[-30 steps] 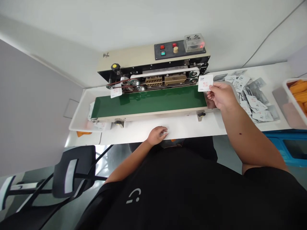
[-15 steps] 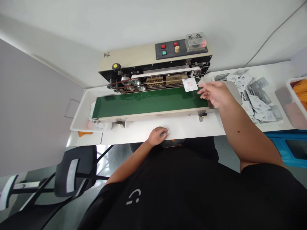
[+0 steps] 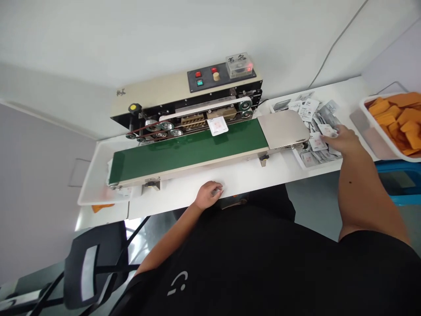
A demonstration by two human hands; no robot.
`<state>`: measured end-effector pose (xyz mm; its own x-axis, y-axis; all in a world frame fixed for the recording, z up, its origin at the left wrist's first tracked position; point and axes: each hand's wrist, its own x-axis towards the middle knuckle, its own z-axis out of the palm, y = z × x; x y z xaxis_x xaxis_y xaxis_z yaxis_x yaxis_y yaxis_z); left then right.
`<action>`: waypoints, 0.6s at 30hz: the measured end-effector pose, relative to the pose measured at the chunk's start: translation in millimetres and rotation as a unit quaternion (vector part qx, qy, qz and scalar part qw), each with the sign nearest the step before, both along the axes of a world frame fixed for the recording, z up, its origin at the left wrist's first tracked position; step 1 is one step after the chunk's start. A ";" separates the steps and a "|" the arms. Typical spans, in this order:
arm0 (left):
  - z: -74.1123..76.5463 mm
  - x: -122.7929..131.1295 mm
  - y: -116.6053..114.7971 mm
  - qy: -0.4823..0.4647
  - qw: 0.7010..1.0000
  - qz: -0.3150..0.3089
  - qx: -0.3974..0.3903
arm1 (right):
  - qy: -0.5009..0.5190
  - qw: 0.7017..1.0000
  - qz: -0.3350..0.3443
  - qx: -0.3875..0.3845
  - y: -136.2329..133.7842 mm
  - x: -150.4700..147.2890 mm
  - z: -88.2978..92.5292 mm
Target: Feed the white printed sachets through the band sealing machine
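Note:
My right hand (image 3: 347,139) reaches into the white tray (image 3: 301,163) on the right, thumb and fingers apart at a small white sachet (image 3: 326,130) on the pile. Several loose sachets lie around it, white with printing or silvery. Some fingertips are hidden among them. My left hand (image 3: 209,195) rests near the table's front edge, fingers loosely curled, thumb apart, with nothing visible in it. Another white sachet (image 3: 217,126) is at the rollers of a band sealer (image 3: 154,94), its printed side up over the green conveyor belt (image 3: 187,151). Neither hand touches that one.
A metal plate (image 3: 281,127) extends the belt on the right. At far right stands a bin (image 3: 383,147) of orange packets (image 3: 399,118). Another white bin (image 3: 95,175) sits under the belt's left end. A black chair (image 3: 95,263) stands at lower left. The wall rises behind the machine.
My right hand has moved from beside the sachet at the belt down to the right tray. That sachet has travelled left along the sealer. The view has turned right; my left hand stays put.

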<state>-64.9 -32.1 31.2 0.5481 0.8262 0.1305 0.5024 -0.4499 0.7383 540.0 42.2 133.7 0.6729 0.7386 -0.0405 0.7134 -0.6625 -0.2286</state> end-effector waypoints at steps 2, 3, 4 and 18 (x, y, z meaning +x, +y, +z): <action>1.1 0.9 -0.2 0.003 1.000 0.003 0.001 | 0.030 0.998 0.009 -0.047 0.8 7.8 -8.0; 1.4 1.2 -0.4 0.005 1.000 0.005 0.000 | 0.037 0.998 0.013 -0.046 2.3 9.1 -11.0; 1.5 1.5 -0.5 0.007 1.000 0.007 -0.002 | 0.032 0.999 0.018 -0.035 4.6 9.4 -13.4; 3.0 5.0 -0.4 0.021 1.000 0.020 0.004 | 0.019 0.997 0.018 -0.067 38.4 27.0 -14.1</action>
<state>-59.8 -32.5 34.2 0.5193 0.8468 0.1149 0.5505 -0.4343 0.7130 566.9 80.6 119.6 0.6428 0.7480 -0.1654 0.7294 -0.6636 -0.1663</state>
